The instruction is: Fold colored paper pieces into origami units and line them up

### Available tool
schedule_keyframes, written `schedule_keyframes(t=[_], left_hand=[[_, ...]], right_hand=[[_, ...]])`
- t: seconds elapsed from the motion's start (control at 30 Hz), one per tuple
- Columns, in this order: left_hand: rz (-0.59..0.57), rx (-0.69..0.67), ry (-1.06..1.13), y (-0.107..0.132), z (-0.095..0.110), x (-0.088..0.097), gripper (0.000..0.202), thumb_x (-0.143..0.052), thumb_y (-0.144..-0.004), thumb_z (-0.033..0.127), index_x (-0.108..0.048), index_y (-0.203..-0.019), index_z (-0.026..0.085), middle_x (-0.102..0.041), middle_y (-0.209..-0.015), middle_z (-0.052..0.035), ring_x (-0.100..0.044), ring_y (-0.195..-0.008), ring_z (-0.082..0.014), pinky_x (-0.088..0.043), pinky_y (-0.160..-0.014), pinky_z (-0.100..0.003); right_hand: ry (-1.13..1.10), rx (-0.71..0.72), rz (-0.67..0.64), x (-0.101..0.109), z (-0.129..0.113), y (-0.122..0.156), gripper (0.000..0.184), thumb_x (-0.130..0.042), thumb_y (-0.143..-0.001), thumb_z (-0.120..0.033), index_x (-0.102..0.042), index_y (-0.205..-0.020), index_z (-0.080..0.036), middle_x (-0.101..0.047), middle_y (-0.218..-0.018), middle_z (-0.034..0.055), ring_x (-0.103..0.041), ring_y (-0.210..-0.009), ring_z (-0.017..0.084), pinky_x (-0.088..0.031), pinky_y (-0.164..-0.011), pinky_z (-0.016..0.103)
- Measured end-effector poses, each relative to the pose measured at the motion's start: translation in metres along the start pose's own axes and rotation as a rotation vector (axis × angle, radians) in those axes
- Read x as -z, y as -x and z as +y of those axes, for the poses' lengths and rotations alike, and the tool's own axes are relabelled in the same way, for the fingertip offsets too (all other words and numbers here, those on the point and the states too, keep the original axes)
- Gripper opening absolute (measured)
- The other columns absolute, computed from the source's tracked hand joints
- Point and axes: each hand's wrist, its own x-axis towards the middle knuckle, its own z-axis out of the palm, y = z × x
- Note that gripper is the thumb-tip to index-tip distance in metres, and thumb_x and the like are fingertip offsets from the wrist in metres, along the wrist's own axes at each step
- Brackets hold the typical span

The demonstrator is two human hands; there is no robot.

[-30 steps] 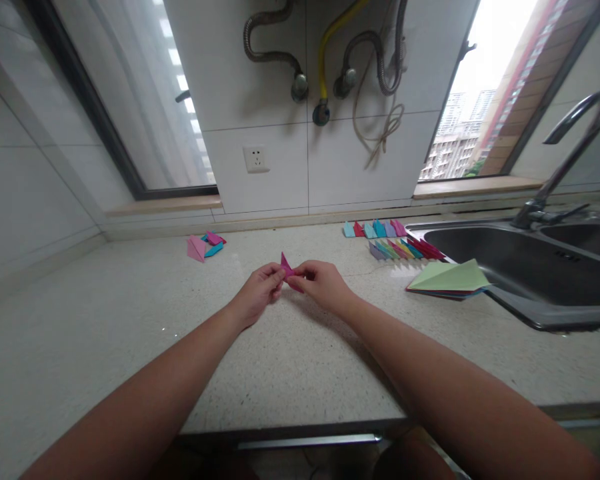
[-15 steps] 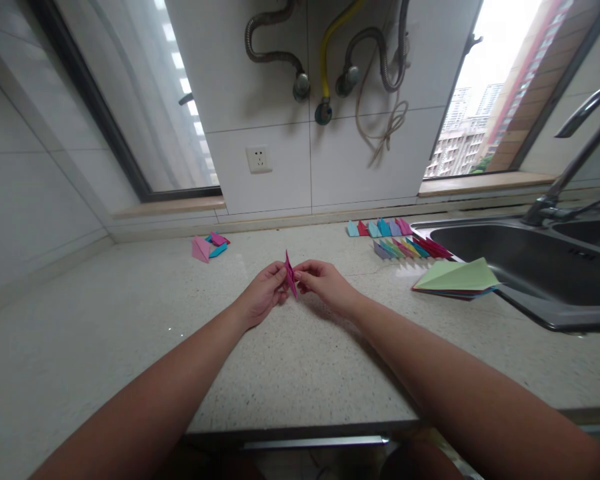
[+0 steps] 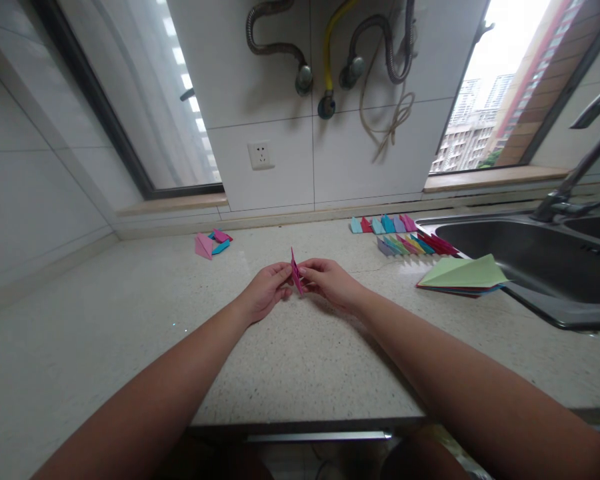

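Note:
Between my two hands, just above the countertop (image 3: 280, 373), a small folded magenta paper piece (image 3: 297, 272) is held upright, its narrow edge toward me. My left hand (image 3: 270, 288) pinches its left side between thumb and fingers. From the other side, my right hand (image 3: 327, 281) grips it with thumb and fingertips. Part of the paper is covered by the fingers. To the left lies a small group of folded papers, with a pink one (image 3: 203, 245), a blue one (image 3: 221, 248) and a magenta one (image 3: 223, 236).
At the back right stand a row of small folded papers (image 3: 387, 225) and a second multicoloured row (image 3: 415, 245). Nearer lies a stack of paper sheets, light green on top (image 3: 463, 272). A steel sink (image 3: 535, 313) with a faucet (image 3: 555, 200) borders the right. Behind is a tiled wall.
The view has shifted slightly. Both hands still hold the magenta paper, and my right fingers have closed in against its side.

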Motion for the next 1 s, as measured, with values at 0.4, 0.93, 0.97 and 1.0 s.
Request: schedule_keyframes(t=[0.4,0.93,0.97,1.0], left_hand=[[-0.024,-0.004,-0.057,-0.002,-0.004,0.003,0.028,-0.073,-0.081,0.037,-0.068,-0.091,0.012,-0.068,-0.081,-0.0068,-0.061,-0.066,-0.0098,-0.04,-0.055,-0.018],[-0.049,-0.012,0.035,0.002,-0.002,-0.003,0.029,-0.072,-0.082,0.038,-0.066,-0.094,0.012,-0.071,-0.09,-0.01,-0.069,-0.078,-0.016,-0.054,-0.077,-0.029],[-0.048,-0.009,0.031,0.002,-0.002,-0.003,0.029,-0.071,-0.083,0.038,-0.066,-0.094,0.011,-0.071,-0.09,-0.0102,-0.069,-0.078,-0.0157,-0.054,-0.076,-0.028],[-0.046,-0.006,0.027,0.002,-0.002,-0.003,0.029,-0.071,-0.083,0.038,-0.067,-0.095,0.011,-0.071,-0.09,-0.0103,-0.069,-0.078,-0.0156,-0.053,-0.074,-0.026]], right_hand=[[-0.108,-0.076,-0.055,-0.001,0.001,0.003,0.03,-0.081,-0.07,-0.036,-0.064,-0.076,-0.013,-0.063,-0.074,0.0028,-0.057,-0.069,0.011,-0.046,-0.07,0.026],[-0.088,-0.024,-0.117,-0.001,0.0,0.001,0.031,-0.077,-0.072,-0.04,-0.058,-0.073,-0.015,-0.057,-0.068,-0.0005,-0.049,-0.063,0.01,-0.041,-0.065,0.028],[-0.087,-0.021,-0.102,0.0,0.0,0.001,0.031,-0.078,-0.071,-0.039,-0.058,-0.073,-0.016,-0.056,-0.068,-0.0007,-0.05,-0.063,0.01,-0.041,-0.065,0.028],[-0.082,-0.019,-0.085,0.0,0.0,0.001,0.032,-0.078,-0.071,-0.039,-0.057,-0.074,-0.016,-0.056,-0.069,-0.0008,-0.05,-0.063,0.01,-0.042,-0.065,0.028]])
